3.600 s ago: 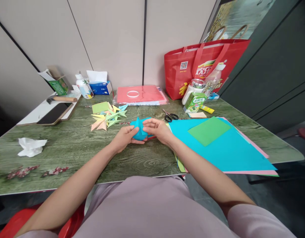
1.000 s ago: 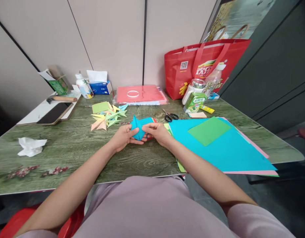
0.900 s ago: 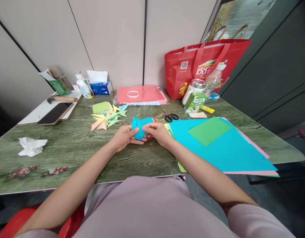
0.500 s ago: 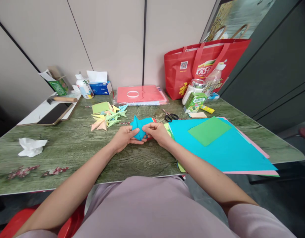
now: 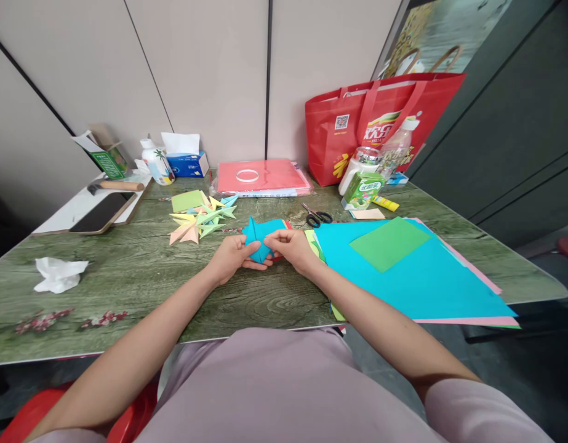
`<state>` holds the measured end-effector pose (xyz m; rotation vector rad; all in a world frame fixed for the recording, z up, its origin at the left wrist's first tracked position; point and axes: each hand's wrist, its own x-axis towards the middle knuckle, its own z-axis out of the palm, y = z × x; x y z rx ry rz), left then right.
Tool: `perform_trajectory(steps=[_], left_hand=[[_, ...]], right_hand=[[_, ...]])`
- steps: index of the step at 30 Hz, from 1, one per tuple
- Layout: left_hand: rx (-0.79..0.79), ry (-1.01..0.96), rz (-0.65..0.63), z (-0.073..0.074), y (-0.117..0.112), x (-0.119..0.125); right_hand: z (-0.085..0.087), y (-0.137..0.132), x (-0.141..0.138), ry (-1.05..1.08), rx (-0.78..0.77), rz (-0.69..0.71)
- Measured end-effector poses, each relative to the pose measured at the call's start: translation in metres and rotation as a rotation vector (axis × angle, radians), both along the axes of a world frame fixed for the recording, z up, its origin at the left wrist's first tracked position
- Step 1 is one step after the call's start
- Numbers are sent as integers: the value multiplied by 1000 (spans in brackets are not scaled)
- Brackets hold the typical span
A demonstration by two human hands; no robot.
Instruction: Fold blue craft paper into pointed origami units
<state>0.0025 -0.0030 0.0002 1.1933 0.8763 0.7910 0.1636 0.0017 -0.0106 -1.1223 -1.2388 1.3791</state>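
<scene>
A folded blue paper piece [image 5: 258, 237] with a pointed tip is held just above the green wood-grain table [image 5: 127, 277]. My left hand [image 5: 231, 258] grips its lower left side, fingers curled under it. My right hand [image 5: 290, 246] pinches its right edge between thumb and fingers. To the left lies a pile of folded pastel paper stars [image 5: 200, 220]. To the right is a large blue sheet [image 5: 417, 277] with a green square [image 5: 389, 243] on top.
Black scissors [image 5: 318, 216] lie behind my right hand. A red bag [image 5: 357, 126], jar, green carton [image 5: 363, 189] and glue stick stand at the back right. A pink folder [image 5: 260, 177] with a tape ring, tissue box, phone [image 5: 101, 212], hammer and crumpled tissue [image 5: 57, 275] sit left and back.
My right fingers have shifted a little leftward along the blue piece's fold. The piece's tip now stands upright; 3.6 s ago it lay flatter between my hands.
</scene>
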Motion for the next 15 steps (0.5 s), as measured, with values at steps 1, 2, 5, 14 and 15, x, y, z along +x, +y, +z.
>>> perform_trajectory(steps=[1, 2, 5, 14, 15], left_hand=[[4, 3, -4, 0, 0, 0], [6, 8, -13, 1, -1, -1], [2, 40, -62, 4, -4, 0], [3, 118, -157, 8, -9, 2], [8, 123, -161, 8, -9, 3]], right_hand=[[1, 0, 1, 1, -7, 14], [2, 0, 1, 6, -12, 30], [6, 0, 4, 42, -5, 65], [9, -1, 3, 93, -17, 52], [8, -1, 3, 95, -21, 49]])
